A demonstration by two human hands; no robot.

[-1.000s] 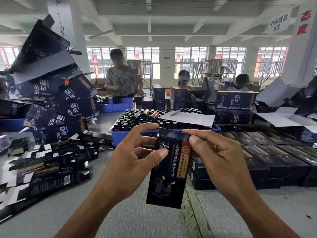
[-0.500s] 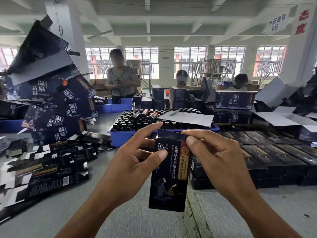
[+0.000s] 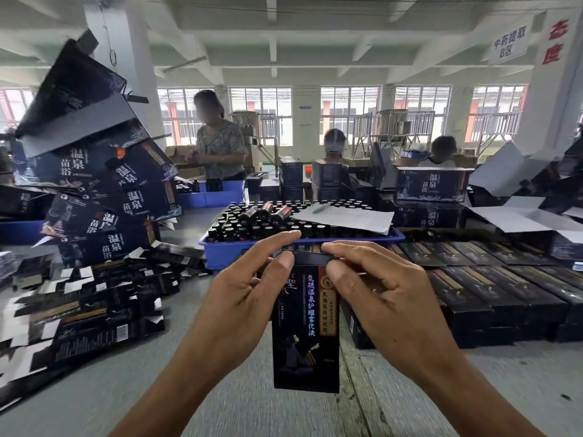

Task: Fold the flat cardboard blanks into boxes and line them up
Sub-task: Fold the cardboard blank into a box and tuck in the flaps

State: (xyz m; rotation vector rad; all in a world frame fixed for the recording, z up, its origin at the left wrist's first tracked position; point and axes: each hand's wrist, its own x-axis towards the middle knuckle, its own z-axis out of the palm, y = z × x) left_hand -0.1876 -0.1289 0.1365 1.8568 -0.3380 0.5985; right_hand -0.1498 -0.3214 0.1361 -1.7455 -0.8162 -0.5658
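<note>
I hold a narrow black box [image 3: 304, 335] upright in front of me, its printed face toward me. My left hand [image 3: 243, 298] grips its upper left side, thumb on the front and forefinger over the top flap. My right hand [image 3: 378, 294] pinches the upper right corner and the top flap, which lies nearly flat over the opening. A heap of flat black blanks [image 3: 82, 310] lies on the table to my left. Finished boxes [image 3: 492, 285] lie in rows on the right.
A blue tray [image 3: 239, 247] full of dark bottles stands just behind my hands, a paper sheet [image 3: 347, 217] on top. Large dark cartons [image 3: 104, 197] are piled high at left. Three people work at the far side. The grey table [image 3: 132, 389] stretches below.
The top flap has come down from raised to nearly flat over the box's opening. Both hands have stayed at the box's top, and the box has sunk slightly.
</note>
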